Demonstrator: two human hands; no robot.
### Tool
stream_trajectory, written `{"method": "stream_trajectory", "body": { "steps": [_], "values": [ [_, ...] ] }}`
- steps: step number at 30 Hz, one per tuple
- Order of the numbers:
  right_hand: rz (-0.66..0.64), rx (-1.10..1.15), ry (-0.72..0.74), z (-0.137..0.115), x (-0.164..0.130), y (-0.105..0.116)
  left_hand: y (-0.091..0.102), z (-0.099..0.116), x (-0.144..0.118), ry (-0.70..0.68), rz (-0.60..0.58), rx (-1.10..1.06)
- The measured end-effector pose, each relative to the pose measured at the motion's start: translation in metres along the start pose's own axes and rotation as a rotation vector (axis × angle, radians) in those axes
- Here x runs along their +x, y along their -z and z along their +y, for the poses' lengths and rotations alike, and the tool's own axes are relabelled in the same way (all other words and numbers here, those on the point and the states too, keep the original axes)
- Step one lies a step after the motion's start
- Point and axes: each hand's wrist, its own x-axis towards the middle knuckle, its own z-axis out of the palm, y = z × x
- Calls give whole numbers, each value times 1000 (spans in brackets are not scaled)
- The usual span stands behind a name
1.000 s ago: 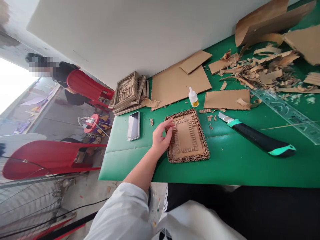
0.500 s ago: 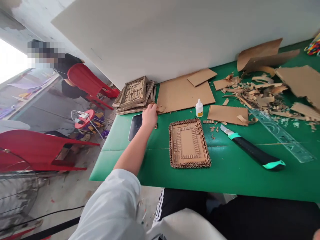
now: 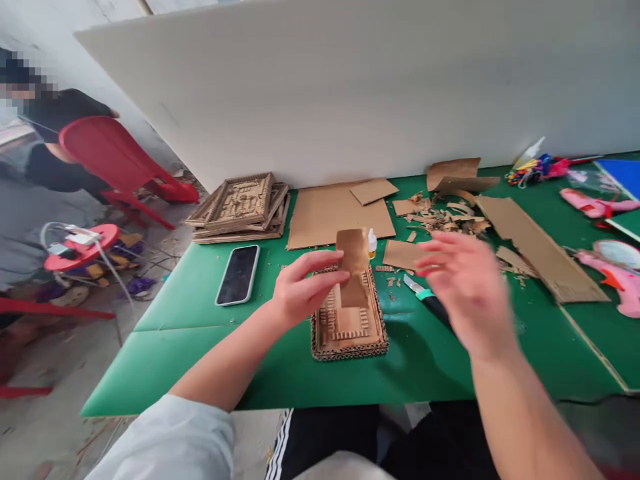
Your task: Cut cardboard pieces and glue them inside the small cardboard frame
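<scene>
Where green table meets white wall, cardboard scraps lie.

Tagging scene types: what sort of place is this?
Likely an informal cardboard-craft workshop: a green table strewn with cardboard offcuts, a stack of finished cardboard frames, and the left hand holding a cardboard strip.

The cardboard piece is brown paperboard, matt and slightly creased. The frame under it is corrugated cardboard with a rough, ribbed edge. The table has a green cover, smooth with a soft shine. The phone has a glossy black glass face. The scraps are torn, rough cardboard. The 2 bare hands look matt.
</scene>
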Motion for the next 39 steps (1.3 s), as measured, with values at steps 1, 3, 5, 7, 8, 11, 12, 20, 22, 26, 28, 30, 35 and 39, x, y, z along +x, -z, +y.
{"method": "stream_trajectory", "body": {
  "steps": [1, 3, 5, 7, 8, 11, 12, 20, 22, 26, 28, 30, 35, 39],
  "values": [
    [-34, 44, -45, 2, 0, -4, -3, 7, 6, -6, -22, -60],
    [-91, 139, -133, 7, 2, -12, -11, 15, 13, -28, -93, -147],
    [-69, 173, -166, 14, 5, -17, -21, 17, 15, -20, -139, -233],
    [-26, 175, -178, 20, 7, -18, -29, 17, 16, 41, -150, -334],
    [-4, 168, -181, 23, 8, -18, -32, 17, 16, 111, -128, -396],
    [53, 112, -147, 26, 8, -19, -36, 20, 18, 434, -74, -598],
    [66, 79, -120, 27, 8, -20, -37, 22, 19, 521, -92, -651],
    [42, -141, 156, 24, 0, -25, -34, 30, 18, 346, -37, -254],
    [44, -155, 220, 24, 0, -24, -33, 28, 17, 203, 25, -204],
    [66, -159, 249, 25, 1, -22, -31, 26, 17, 68, 72, -177],
    [66, -143, 222, 27, 1, -20, -29, 28, 19, 102, 68, -188],
    [83, -116, 173, 29, 3, -19, -28, 31, 21, 268, 20, -238],
    [87, 9, -3, 36, 8, -17, -31, 36, 24, 860, -192, -610],
    [138, -144, 157, 36, 7, -17, -30, 34, 24, 790, -126, -463]
  ]
}}
